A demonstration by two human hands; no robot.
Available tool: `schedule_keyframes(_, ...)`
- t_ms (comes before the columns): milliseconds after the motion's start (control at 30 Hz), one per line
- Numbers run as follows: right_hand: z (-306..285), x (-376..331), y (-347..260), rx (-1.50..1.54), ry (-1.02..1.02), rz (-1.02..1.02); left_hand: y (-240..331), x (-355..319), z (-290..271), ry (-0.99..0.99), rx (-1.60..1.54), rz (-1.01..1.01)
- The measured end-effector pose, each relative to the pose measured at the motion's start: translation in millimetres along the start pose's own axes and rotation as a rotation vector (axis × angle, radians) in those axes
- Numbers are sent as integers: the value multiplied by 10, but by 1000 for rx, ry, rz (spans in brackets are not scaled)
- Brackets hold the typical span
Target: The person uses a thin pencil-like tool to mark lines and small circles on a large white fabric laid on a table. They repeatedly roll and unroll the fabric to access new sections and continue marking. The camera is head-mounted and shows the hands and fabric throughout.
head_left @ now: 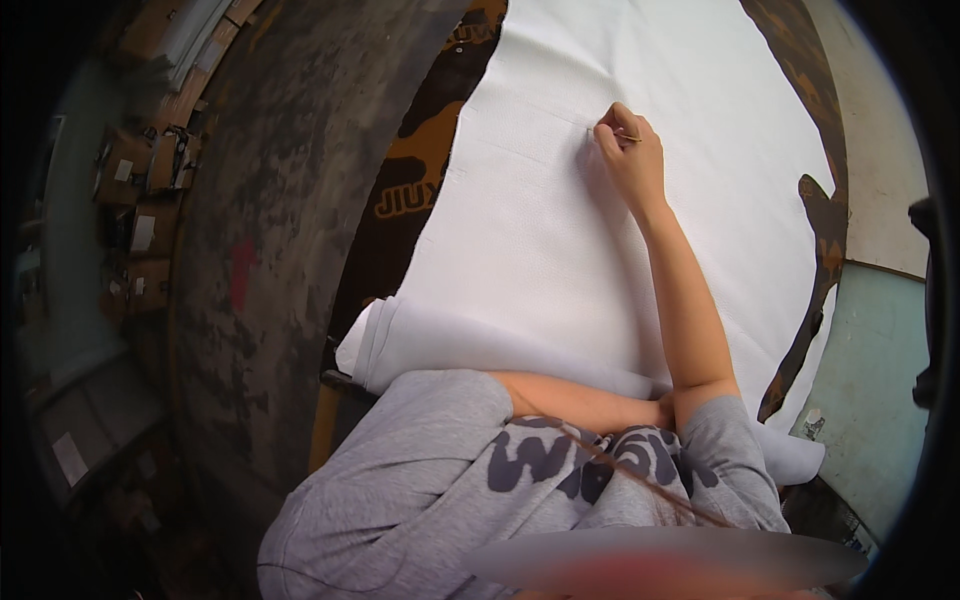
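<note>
A large white fabric sheet (560, 240) lies spread over a table. My right hand (628, 150) reaches far forward over it, fingers pinched on a thin pencil-like stick (628, 137) whose tip touches the cloth. My left forearm (580, 405) lies across the near edge of the fabric, under my grey printed shirt (440, 470). The left hand itself is hidden behind my right elbow.
A brown patterned cover (420, 170) shows beside the fabric on the left and at the right edge (825, 230). Dark stained floor (260, 230) runs along the left, with stacked cardboard boxes (140, 200) beyond. A pale blue surface (880, 390) stands at the right.
</note>
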State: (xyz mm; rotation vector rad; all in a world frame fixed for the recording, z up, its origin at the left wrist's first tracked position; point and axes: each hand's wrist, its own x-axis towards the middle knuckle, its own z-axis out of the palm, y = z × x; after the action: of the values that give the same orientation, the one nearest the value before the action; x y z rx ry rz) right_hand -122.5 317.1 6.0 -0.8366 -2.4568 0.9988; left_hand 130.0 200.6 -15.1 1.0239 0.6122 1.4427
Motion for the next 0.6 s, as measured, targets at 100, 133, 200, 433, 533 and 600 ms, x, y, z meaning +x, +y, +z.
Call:
schedule_keyframes(100,28,-42,-80,107,-34,34,1,2,20,-13,-4,-2)
schedule_keyframes(133,90,-58,-138,166,-78,-27,3,-1,23,-18,-3,-3)
schedule_keyframes(200,246,-80,-272,175,-142,-116,7,-16,22,-23,-1,-9)
schedule_keyframes(433,180,-76,-205,7,-137,-119,-5,-31,-19,-18,0,-17)
schedule_keyframes(533,119,136,-72,212,-154,26,-20,-17,-24,-17,0,-17)
schedule_keyframes(600,178,373,-54,395,-113,-6,-26,-16,-29,-21,1,-18)
